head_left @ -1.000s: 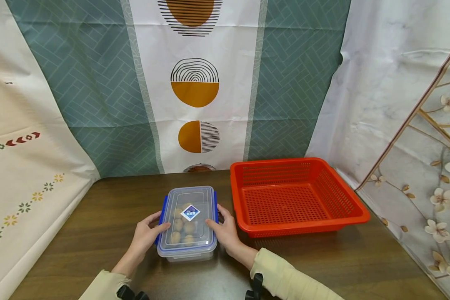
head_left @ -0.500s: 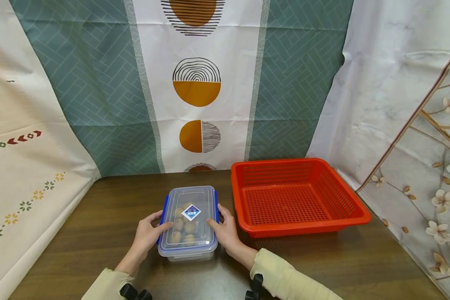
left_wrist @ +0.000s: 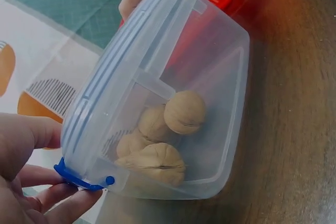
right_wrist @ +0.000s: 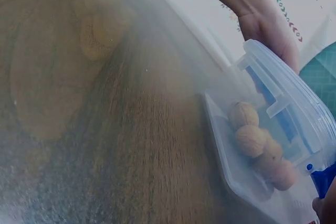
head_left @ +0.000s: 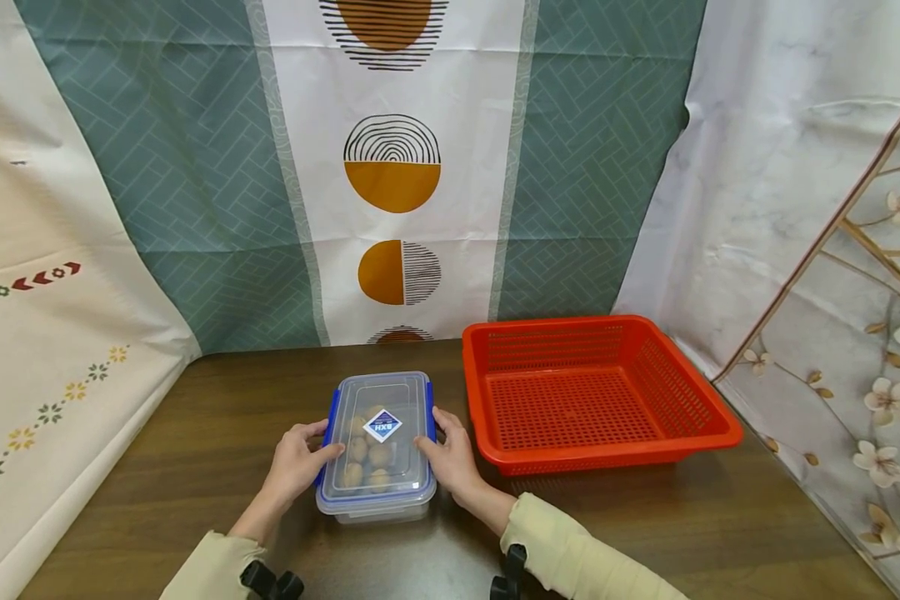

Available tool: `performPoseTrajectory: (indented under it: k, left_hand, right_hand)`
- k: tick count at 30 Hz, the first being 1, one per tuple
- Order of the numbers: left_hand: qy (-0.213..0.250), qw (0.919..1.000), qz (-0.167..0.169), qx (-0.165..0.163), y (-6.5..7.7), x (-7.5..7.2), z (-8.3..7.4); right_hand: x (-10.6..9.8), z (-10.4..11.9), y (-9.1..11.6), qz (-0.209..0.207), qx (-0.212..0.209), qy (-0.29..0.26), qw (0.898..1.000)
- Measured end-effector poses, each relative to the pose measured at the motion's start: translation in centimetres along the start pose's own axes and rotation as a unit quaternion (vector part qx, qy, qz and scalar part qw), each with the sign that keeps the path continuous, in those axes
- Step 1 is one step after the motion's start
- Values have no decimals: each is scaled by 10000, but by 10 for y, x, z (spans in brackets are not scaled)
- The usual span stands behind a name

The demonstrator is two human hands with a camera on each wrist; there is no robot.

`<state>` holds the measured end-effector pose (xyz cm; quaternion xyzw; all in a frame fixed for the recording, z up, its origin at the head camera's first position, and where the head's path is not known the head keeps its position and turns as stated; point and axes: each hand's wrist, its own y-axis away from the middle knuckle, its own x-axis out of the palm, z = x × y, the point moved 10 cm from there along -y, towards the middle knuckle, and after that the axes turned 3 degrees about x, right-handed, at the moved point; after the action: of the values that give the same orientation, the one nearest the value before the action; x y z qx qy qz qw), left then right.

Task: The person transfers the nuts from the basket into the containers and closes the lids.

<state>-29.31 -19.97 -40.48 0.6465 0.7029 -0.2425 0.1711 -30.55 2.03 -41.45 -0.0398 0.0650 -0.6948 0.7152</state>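
Observation:
A clear plastic food container (head_left: 377, 507) with a transparent lid (head_left: 397, 392) and blue side latches sits on the table, a diamond-shaped sticker on top. Several walnuts (left_wrist: 185, 112) lie inside, bunched toward one side in the left wrist view. My left hand (head_left: 294, 467) holds the left side, thumb over the lid and fingers at the blue latch (left_wrist: 79, 178). On the opposite side my right hand (head_left: 453, 460) grips likewise, its thumb on the lid edge. In the right wrist view a fingertip shows by the other blue latch (right_wrist: 324, 181); most of that hand is out of frame.
A red perforated plastic basket (head_left: 603, 454) stands to the right of the container, nothing in it. The brown wooden table (head_left: 195, 475) is bordered by patterned cloths at the back, left and right.
Hands and container stay almost where they were. Only a slight shift of the view and a small adjustment of the fingers at the lid's sides show.

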Motion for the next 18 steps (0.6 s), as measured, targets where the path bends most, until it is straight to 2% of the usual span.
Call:
performPoseTrajectory:
  k: [5, 8, 13, 18]
  left_hand:
    - [-82, 10000, 17, -8, 1, 0, -1]
    - [4, 10000, 8, -56, 1, 0, 0]
    - [133, 9997, 29, -184, 2, 1, 5]
    - [185, 9994, 78, -277, 3, 1, 9]
  right_hand:
    - [0, 22, 10, 82, -38, 56, 9999]
    - [0, 24, 11, 94, -25, 43, 9999]
    - [0, 10, 5, 159, -36, -36, 9999]
    - [2, -7, -5, 309, -64, 316, 9990]
